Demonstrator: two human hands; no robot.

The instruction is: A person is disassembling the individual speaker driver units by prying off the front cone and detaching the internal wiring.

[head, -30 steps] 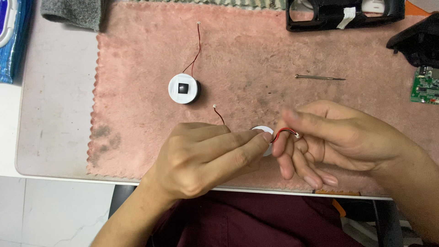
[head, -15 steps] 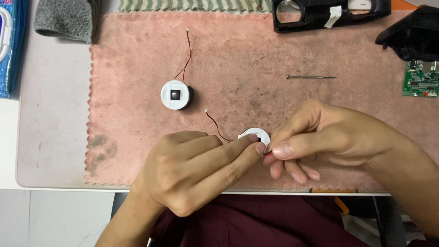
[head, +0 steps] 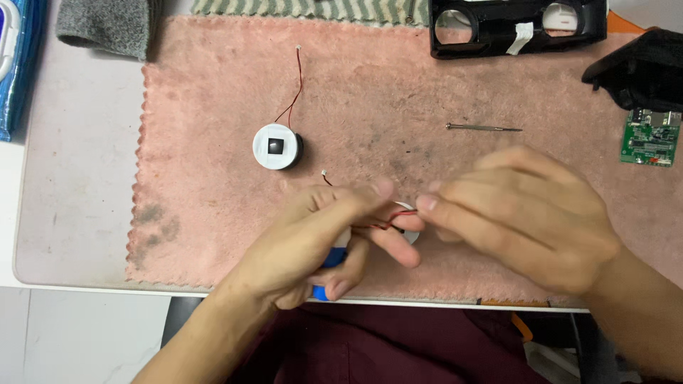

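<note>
My left hand (head: pixel 324 238) and my right hand (head: pixel 519 217) meet over the near edge of a pink towel (head: pixel 213 85). Between their fingertips sits a small round white part (head: pixel 408 213) with a thin red and black wire (head: pixel 380 222) trailing toward the left fingers. Both hands pinch at this part and its wire. A blue object (head: pixel 329 262) shows under my left palm, mostly hidden. A second round white part (head: pixel 277 146) with a dark square centre and its own red wire (head: pixel 294 89) lies on the towel further back, untouched.
A thin metal tool (head: pixel 484 128) lies on the towel right of centre. A black plastic housing (head: pixel 516 27) sits at the back edge, a green circuit board (head: pixel 649 139) and a black piece (head: pixel 640 67) at far right. A grey cloth (head: pixel 107 27) lies back left.
The view has shifted slightly. My right hand has spread over the small white part, my left fingers have shifted along the wire, and a blue object now shows under the left palm.
</note>
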